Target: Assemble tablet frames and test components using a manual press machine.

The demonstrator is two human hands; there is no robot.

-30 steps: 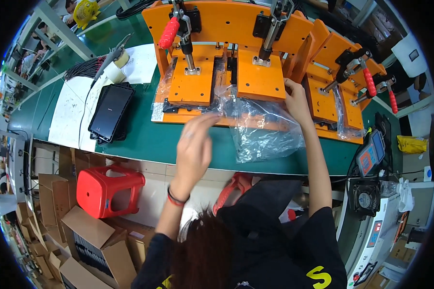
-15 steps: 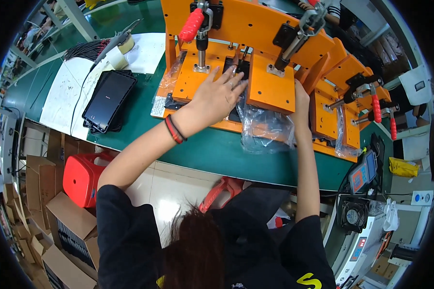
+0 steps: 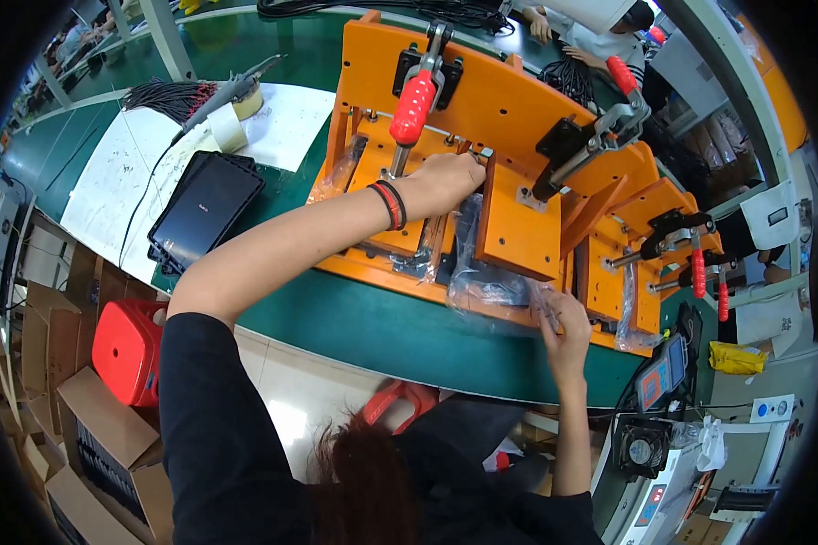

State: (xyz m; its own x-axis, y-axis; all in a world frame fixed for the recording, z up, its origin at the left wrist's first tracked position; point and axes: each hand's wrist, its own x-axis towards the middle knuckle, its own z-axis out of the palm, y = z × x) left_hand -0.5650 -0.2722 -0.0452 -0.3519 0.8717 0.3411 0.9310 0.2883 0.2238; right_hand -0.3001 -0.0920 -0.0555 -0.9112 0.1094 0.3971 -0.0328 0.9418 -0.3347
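My left hand (image 3: 450, 180) reaches over the orange clamping fixture (image 3: 427, 59), fingers curled at the gap between its two front plates. What those fingers hold, if anything, is hidden. At the fixture's front edge, my right hand (image 3: 565, 331) pinches the crumpled clear plastic film (image 3: 482, 289). That film sticks out from under the right-hand plate (image 3: 521, 232), with a dark flat piece partly visible beneath it. Above the plates stand a toggle clamp with a red grip (image 3: 414, 107) on the left and another red-gripped clamp (image 3: 623, 75) on the right.
A second orange fixture (image 3: 609, 295) adjoins on the right, beside a handheld device with a screen (image 3: 661, 372). To the left lie stacked black panels (image 3: 206, 209), a soldering iron (image 3: 232, 91) and tape rolls. A red stool (image 3: 127, 352) and cartons stand below. Another person sits across the table.
My left hand has gone from spread fingers over the left plate to curled fingers farther back. My right hand has come from the right plate's side to the front, onto the film. The view has shifted.
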